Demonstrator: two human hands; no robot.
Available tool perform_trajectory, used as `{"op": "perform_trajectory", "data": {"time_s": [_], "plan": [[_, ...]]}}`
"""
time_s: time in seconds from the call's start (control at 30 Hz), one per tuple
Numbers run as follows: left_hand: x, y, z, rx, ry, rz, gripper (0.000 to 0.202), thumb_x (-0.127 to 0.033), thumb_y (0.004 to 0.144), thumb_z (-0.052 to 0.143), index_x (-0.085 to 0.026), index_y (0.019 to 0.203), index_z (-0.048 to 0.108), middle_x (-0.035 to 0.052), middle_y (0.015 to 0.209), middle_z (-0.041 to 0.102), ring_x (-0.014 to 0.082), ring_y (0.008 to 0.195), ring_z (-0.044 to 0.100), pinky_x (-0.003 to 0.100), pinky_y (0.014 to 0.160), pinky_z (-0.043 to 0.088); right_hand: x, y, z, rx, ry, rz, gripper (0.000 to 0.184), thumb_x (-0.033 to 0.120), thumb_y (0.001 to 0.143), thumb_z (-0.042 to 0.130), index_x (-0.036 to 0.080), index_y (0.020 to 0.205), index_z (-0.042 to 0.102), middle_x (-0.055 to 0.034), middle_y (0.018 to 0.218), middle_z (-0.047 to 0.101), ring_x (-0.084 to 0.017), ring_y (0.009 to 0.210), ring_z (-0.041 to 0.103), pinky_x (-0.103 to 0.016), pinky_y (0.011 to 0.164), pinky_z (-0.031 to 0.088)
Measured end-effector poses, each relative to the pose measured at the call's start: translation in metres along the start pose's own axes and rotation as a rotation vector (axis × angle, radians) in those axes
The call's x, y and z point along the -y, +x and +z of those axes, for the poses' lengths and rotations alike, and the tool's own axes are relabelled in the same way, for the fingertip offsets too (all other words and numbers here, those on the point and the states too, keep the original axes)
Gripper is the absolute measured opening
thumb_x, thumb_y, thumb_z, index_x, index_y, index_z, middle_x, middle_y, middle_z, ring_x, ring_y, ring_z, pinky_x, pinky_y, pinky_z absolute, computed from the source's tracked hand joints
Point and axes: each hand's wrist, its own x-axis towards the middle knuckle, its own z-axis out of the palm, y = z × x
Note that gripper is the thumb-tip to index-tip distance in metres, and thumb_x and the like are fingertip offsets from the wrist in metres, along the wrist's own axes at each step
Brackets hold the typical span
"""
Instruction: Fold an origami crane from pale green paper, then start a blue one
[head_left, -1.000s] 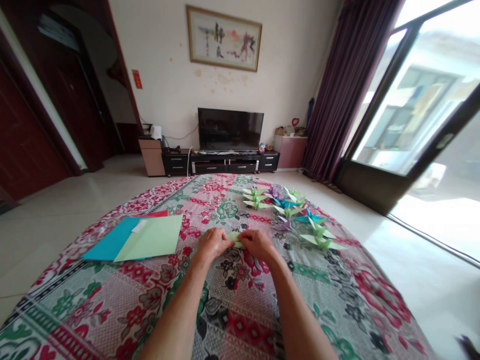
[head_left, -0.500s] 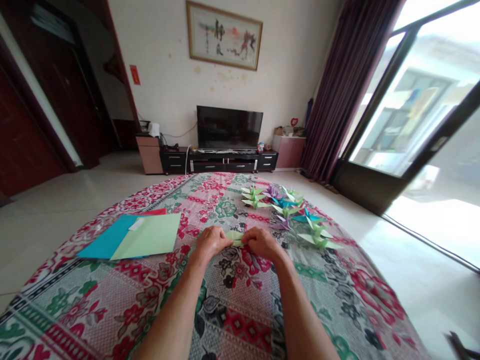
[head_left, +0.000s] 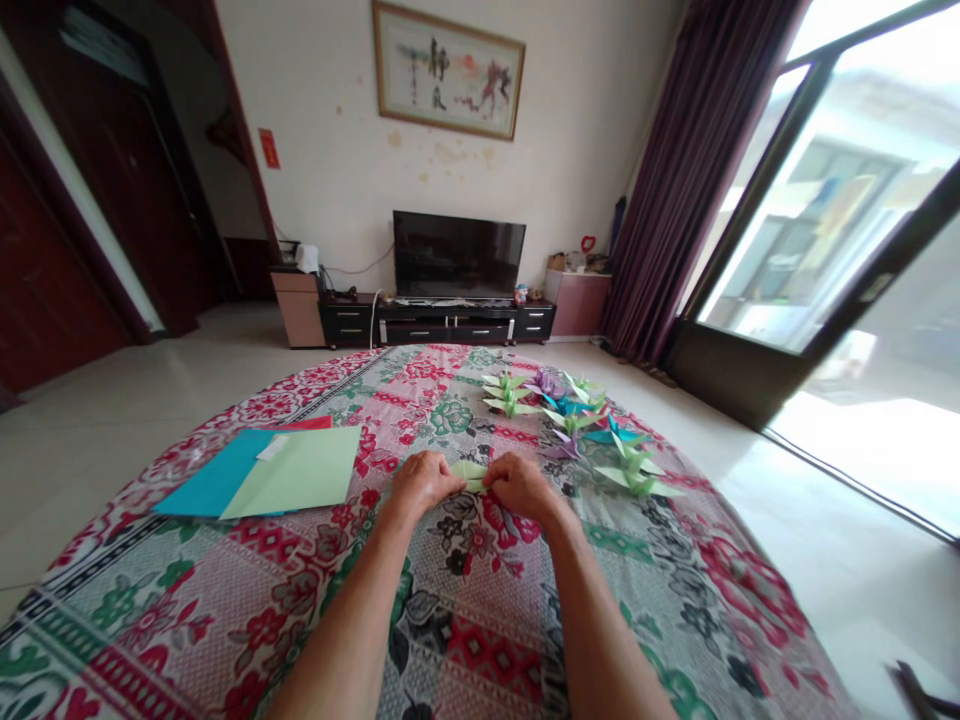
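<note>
A small folded piece of light green paper lies between my two hands, just above or on the cloth. My left hand pinches its left end, and my right hand grips the right end with curled fingers. Parts of the paper are hidden under the fingers. To the right stand several folded paper cranes in green, purple and blue, the nearest a green paper crane. On the left lies a stack of sheets, with a light green sheet over a blue sheet and a red edge behind.
A flowered tablecloth covers the round table. A small white slip rests on the stacked sheets. Beyond the table are a television on a low cabinet, a purple curtain and a glass door at the right.
</note>
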Motion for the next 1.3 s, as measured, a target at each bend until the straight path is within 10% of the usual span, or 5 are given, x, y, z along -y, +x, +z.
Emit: {"op": "perform_trajectory", "data": {"time_s": [0.23, 0.63, 1.3], "plan": [[-0.002, -0.001, -0.002, 0.001, 0.007, -0.015, 0.028, -0.049, 0.062, 0.063, -0.021, 0.07, 0.066, 0.0027, 0.074, 0.067, 0.0179, 0.074, 0.06, 0.023, 0.06, 0.038, 0.005, 0.0, 0.004, -0.046, -0.078, 0.054, 0.029, 0.024, 0.071, 0.047, 0.011, 0.051, 0.063, 0.0021, 0.045, 0.046, -0.005, 0.043, 0.032, -0.02, 0.042, 0.018], [0.0, 0.003, 0.003, -0.022, 0.038, -0.009, 0.026, -0.048, 0.061, 0.065, -0.023, 0.068, 0.066, 0.0031, 0.075, 0.069, 0.0188, 0.076, 0.062, 0.023, 0.06, 0.039, 0.011, 0.002, 0.008, -0.064, -0.024, 0.148, 0.032, 0.029, 0.071, 0.051, 0.011, 0.045, 0.058, 0.0038, 0.041, 0.036, -0.005, 0.042, 0.026, -0.021, 0.041, 0.015], [0.004, 0.003, 0.008, -0.054, 0.037, 0.041, 0.036, -0.056, 0.062, 0.063, -0.021, 0.069, 0.064, 0.0039, 0.078, 0.067, 0.0198, 0.08, 0.062, 0.023, 0.064, 0.04, 0.009, 0.003, 0.021, -0.17, 0.008, 0.158, 0.015, 0.026, 0.066, 0.06, 0.016, 0.058, 0.068, -0.0009, 0.056, 0.059, -0.008, 0.052, 0.047, -0.019, 0.047, 0.026]]}}
